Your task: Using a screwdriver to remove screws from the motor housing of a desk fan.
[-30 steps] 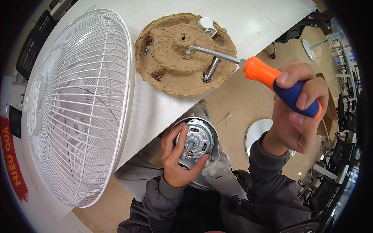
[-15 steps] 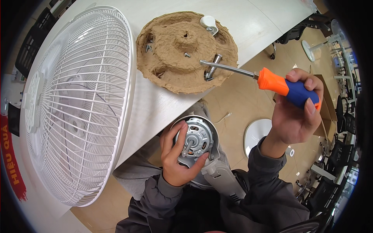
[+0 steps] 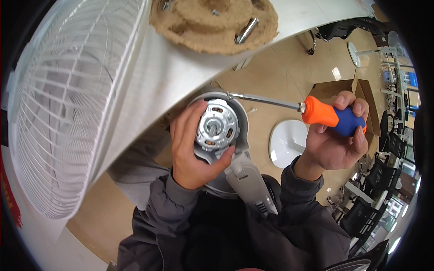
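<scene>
A silver fan motor (image 3: 217, 118) with a central shaft sits inside a round grey-white housing (image 3: 244, 131), held against my lap. A pale plastic neck (image 3: 248, 183) extends from the housing toward the lower right. My left hand (image 3: 187, 153) is wrapped around the motor's left and lower side, thumb at its lower right. In my right hand (image 3: 332, 147) is a screwdriver (image 3: 322, 114) with an orange and blue handle, gripped by the fingertips. Its shaft points left, and the tip is by the upper rim of the housing. Something small seems to be at the tip, too blurred to name.
A large white fan grille (image 3: 68, 99) stands on the white table (image 3: 167, 77) at left. At the table's edge lies a brown pulp tray (image 3: 194, 38) with small screws (image 3: 215, 12) and a metal pin (image 3: 247, 30). A white base (image 3: 281, 143) and cardboard box (image 3: 332, 88) are on the floor.
The screwdriver tip has gone from above the pulp tray to the housing's upper rim. The view has shifted, so the tray now sits at the upper edge. My left hand still holds the motor.
</scene>
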`<state>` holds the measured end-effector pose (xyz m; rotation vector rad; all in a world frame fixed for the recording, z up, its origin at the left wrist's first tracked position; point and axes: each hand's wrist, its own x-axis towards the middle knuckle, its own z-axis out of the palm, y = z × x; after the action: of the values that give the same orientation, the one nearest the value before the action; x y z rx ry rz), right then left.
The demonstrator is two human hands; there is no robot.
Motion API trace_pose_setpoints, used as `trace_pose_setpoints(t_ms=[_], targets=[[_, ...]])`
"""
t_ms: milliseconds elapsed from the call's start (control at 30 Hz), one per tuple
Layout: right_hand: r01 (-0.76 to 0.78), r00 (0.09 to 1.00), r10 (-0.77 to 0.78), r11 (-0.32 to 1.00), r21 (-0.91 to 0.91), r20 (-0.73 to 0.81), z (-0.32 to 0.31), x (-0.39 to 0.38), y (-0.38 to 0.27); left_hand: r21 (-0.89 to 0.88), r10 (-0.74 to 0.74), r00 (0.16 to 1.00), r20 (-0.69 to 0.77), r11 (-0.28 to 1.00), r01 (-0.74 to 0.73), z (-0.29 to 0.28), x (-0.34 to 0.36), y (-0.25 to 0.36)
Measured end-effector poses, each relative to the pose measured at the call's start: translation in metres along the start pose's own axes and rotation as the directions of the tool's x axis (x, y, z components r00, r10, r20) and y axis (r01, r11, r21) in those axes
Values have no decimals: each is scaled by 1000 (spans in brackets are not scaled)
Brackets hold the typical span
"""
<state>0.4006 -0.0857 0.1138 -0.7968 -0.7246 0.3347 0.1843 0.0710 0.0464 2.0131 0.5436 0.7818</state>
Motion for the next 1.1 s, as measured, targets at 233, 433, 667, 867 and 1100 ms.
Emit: trace_pose_setpoints(t_ms=[233,433,667,867,1100], targets=[[-66,996,74,988,137,-59,-8,-46,10,26,18,1000,6,1000,-18,1,-2,-2],[-126,985,140,982,142,-97,-4,-70,26,-79,66,997,-44,994,-69,7,-8,-8],[-129,984,132,991,38,-119,4,-74,51,-207,94,981,-172,970,-130,22,-17,-27],[-167,967,176,984,62,-187,4,-73,56,-217,122,973,-197,962,-164,21,-20,-26],[-198,960,207,978,69,-189,5,-75,59,-210,119,953,-279,961,-181,17,-20,-28]])
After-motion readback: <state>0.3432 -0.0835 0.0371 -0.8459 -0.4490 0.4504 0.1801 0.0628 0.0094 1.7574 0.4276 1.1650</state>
